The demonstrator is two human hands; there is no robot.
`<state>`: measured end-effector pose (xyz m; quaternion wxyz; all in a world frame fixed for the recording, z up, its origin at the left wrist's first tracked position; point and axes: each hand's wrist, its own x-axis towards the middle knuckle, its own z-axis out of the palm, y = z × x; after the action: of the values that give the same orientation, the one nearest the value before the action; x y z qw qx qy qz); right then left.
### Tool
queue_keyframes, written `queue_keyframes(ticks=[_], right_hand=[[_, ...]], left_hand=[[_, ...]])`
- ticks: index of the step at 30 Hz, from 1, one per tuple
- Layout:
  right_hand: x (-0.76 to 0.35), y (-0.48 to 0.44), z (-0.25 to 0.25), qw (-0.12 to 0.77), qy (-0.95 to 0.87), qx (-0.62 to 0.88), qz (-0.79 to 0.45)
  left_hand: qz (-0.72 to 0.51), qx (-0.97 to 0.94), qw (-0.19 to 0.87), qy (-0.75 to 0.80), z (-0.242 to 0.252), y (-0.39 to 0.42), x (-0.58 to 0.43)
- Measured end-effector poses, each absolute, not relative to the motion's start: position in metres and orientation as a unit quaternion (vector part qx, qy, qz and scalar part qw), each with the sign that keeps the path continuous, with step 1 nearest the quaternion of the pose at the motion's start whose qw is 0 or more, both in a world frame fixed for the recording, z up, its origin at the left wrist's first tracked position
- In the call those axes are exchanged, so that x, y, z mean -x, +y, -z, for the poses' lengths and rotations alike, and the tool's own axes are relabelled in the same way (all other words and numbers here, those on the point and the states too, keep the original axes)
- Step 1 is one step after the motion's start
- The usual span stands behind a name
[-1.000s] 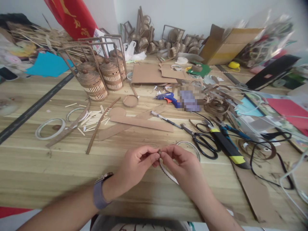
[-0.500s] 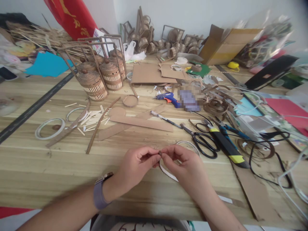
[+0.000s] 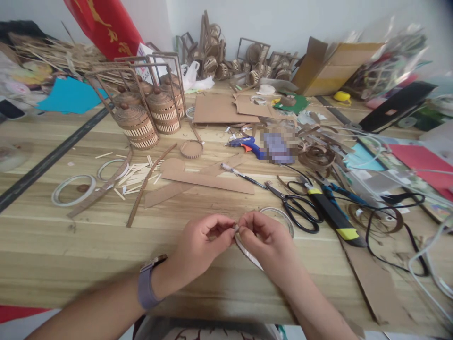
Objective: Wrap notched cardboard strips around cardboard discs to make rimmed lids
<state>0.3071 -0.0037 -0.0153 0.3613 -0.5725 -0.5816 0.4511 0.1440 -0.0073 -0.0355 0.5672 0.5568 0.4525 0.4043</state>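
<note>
My left hand (image 3: 208, 241), with a watch (image 3: 150, 283) on its wrist, is closed in a pinch over the near part of the table. Right against it, my right hand (image 3: 269, 245) is pinched too. Between their fingertips is the end of a narrow strip (image 3: 248, 255) with a whitish face and a darker edge. The strip curves down under my right hand, which hides much of it. Just behind that hand a ring-shaped tape roll (image 3: 290, 225) lies flat, partly covered. Black-handled scissors (image 3: 302, 213) lie to its right.
A pen (image 3: 244, 176), cardboard strips (image 3: 208, 182) and small wooden sticks (image 3: 136, 174) lie ahead. Lidded woven baskets (image 3: 136, 127) stand at back left. A blue glue gun (image 3: 247, 144), a yellow-black cutter (image 3: 336, 217) and looped cables (image 3: 370, 236) are on the right.
A whitish bit now shows at the fingertips, where it looked brown before. The strip's far part, earlier visible right of my right forearm, no longer shows there. Both hands have barely moved.
</note>
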Motion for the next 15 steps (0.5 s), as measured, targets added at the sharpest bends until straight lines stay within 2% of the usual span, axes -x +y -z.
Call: queue_keyframes(ticks=[6, 10, 15], right_hand=[[-0.315, -0.008, 0.015, 0.391, -0.531, 0.574, -0.486], [-0.332, -0.022, 0.017, 0.456, -0.534, 0.522, -0.483], [-0.362, -0.046, 0.015, 0.504, -0.434, 0.443, -0.601]], left_hand=[[-0.450, -0.466, 0.620, 0.443, 0.031, 0.002, -0.142], [-0.499, -0.388, 0.646, 0.428, 0.031, 0.009, -0.141], [-0.518, -0.306, 0.664, 0.444, 0.030, 0.017, -0.138]])
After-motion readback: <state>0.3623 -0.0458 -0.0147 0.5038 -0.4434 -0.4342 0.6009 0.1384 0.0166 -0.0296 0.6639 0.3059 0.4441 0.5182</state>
